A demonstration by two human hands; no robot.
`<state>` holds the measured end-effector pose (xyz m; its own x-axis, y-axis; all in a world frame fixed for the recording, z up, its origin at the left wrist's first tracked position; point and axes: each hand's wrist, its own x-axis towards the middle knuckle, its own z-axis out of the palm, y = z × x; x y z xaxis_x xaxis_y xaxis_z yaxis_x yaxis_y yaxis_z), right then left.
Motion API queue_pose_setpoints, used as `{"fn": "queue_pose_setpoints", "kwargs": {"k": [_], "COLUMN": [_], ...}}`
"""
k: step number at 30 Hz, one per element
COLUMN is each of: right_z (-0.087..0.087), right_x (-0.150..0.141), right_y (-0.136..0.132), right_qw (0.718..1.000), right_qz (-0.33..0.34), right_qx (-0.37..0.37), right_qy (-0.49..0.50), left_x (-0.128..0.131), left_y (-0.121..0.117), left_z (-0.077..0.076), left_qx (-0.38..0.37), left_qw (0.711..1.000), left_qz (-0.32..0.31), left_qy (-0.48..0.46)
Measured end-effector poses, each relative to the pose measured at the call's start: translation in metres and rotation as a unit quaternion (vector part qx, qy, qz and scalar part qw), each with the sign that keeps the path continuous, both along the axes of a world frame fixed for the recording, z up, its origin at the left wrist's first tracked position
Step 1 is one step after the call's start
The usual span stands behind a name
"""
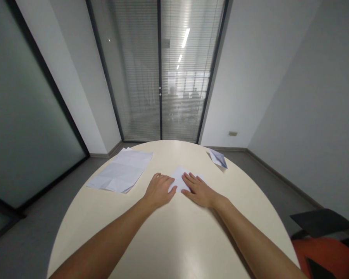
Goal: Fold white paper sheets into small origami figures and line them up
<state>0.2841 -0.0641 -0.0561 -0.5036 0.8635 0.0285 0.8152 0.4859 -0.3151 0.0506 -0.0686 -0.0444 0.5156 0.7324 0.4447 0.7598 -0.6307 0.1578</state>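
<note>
A small folded white paper point(180, 179) lies on the round cream table point(174, 240) in front of me. My left hand point(159, 190) rests on its left edge, fingers together and flat, pressing down. On the paper's right side lies my right hand point(198, 190), its fingers stretched out flat and pointing up and left. Both hands touch the paper and neither lifts it.
A stack of creased white sheets point(122, 171) lies at the table's far left. A folded paper piece point(218, 158) sits at the far right edge. A black and orange chair point(325, 240) stands at the lower right. Glass doors with blinds are behind the table.
</note>
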Motion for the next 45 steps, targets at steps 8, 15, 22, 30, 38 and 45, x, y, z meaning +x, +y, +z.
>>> {"fn": "queue_pose_setpoints", "kwargs": {"k": [8,15,22,30,38,45], "right_z": [-0.001,0.011,0.024,0.036,0.018,0.004], "right_x": [0.002,0.004,-0.006,-0.013,-0.002,0.014], "right_y": [0.001,0.004,-0.006,-0.015,0.000,0.012], "right_qw": [1.000,0.985,0.980,0.981,0.981,0.981], "right_qz": [0.006,0.131,0.161,0.140,0.078,0.045], "right_qx": [0.018,0.099,0.089,0.025,0.107,0.128], "right_qy": [-0.007,0.058,0.083,0.133,0.140,0.136], "left_x": [0.002,0.002,-0.002,-0.005,-0.013,-0.011], "left_y": [-0.004,-0.001,0.002,0.009,0.012,0.008], "left_z": [0.001,-0.001,-0.007,-0.025,-0.021,-0.010], "left_qx": [-0.029,-0.007,-0.004,-0.030,-0.080,-0.052], "left_qw": [0.997,0.998,0.994,0.997,0.996,0.995], "left_qz": [-0.062,0.045,0.104,0.074,-0.033,-0.086], "left_qy": [0.019,0.034,0.040,0.015,0.000,-0.015]}}
